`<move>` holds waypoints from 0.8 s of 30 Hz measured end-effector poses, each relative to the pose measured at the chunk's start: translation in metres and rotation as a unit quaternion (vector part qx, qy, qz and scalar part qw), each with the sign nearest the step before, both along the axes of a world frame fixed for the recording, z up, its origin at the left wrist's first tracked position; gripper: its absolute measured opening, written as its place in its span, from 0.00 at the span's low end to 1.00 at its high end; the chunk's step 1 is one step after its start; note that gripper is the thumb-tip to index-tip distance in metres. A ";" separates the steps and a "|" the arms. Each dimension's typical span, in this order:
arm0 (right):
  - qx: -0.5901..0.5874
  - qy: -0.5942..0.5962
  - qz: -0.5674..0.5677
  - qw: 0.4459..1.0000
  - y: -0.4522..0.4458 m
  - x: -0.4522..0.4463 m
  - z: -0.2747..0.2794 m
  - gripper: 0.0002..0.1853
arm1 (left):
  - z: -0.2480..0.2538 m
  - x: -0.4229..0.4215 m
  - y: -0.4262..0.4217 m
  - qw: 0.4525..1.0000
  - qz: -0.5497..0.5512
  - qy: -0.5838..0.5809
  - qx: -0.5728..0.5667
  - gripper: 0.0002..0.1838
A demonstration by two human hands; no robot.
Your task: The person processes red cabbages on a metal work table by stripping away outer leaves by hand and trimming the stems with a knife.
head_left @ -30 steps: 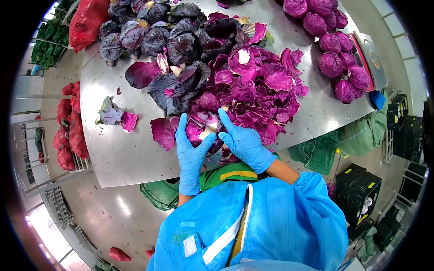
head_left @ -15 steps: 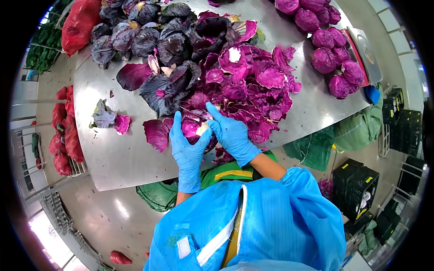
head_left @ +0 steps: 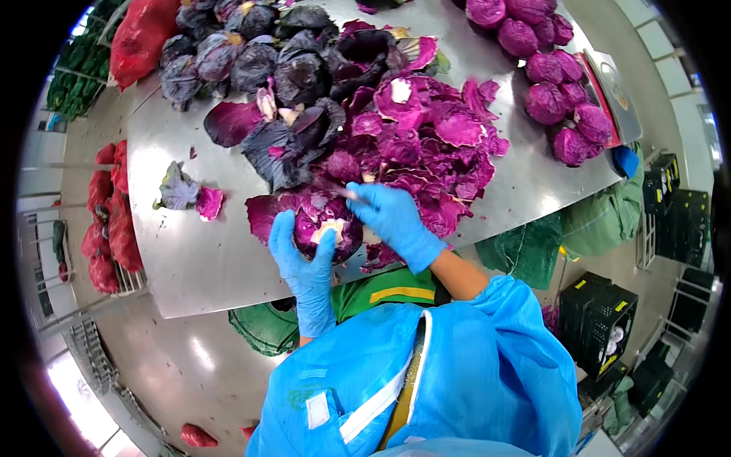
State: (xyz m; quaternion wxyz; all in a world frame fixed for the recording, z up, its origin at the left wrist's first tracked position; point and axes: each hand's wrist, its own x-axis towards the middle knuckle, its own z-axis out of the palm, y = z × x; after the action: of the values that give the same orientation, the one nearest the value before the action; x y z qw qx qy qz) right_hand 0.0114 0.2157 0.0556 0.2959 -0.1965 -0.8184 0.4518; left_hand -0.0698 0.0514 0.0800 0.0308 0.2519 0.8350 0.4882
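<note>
A red cabbage (head_left: pixel 344 234) with a pale cut stem rests near the front edge of the metal table. My left hand (head_left: pixel 303 263), in a blue glove, grips its left side, thumb close to the stem. Above and right of the cabbage, my gloved right hand (head_left: pixel 394 221) is closed round a knife (head_left: pixel 355 197), whose blade points up and left and is partly blurred. Loose purple leaves (head_left: pixel 438 145) are heaped just beyond my right hand. Dark outer leaves (head_left: pixel 282 152) lie beyond the cabbage.
Dark untrimmed cabbages (head_left: pixel 255 65) fill the table's far left. Trimmed purple cabbages (head_left: pixel 546 103) stand at the right beside a scale (head_left: pixel 615 95). Red sacks (head_left: pixel 122 228) are left of the metal table (head_left: pixel 198 266); black crates (head_left: pixel 598 320) and green sacks (head_left: pixel 525 251) are at the right.
My right hand has moved off the cabbage with the knife, leaving more of the stem visible. My left hand has shifted slightly down and left on the cabbage.
</note>
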 end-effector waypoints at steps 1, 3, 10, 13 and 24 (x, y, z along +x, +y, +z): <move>0.061 -0.088 0.029 0.994 -0.008 0.009 0.023 0.21 | 0.003 0.004 0.001 0.999 0.023 -0.038 -0.021 0.44; 0.019 -0.095 0.047 0.994 -0.015 0.014 0.039 0.19 | -0.005 -0.002 -0.005 0.998 0.015 0.002 -0.057 0.45; -0.356 -0.198 -0.105 0.907 0.040 0.024 0.014 0.16 | -0.028 -0.019 -0.044 0.881 0.025 -0.377 0.286 0.46; 0.082 -0.162 -0.115 0.977 0.038 0.019 0.010 0.33 | -0.020 -0.016 -0.040 0.948 0.008 -0.271 0.165 0.46; 0.119 -0.261 0.184 0.940 0.021 0.000 0.059 0.36 | 0.022 0.013 0.035 0.974 -0.079 0.113 -0.179 0.56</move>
State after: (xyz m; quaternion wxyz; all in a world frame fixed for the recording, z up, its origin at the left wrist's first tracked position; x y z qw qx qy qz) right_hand 0.0115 0.2366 0.1146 0.0047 -0.1169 -0.9367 0.3300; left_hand -0.0571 0.0860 0.1017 0.0191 0.3609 0.8843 0.2955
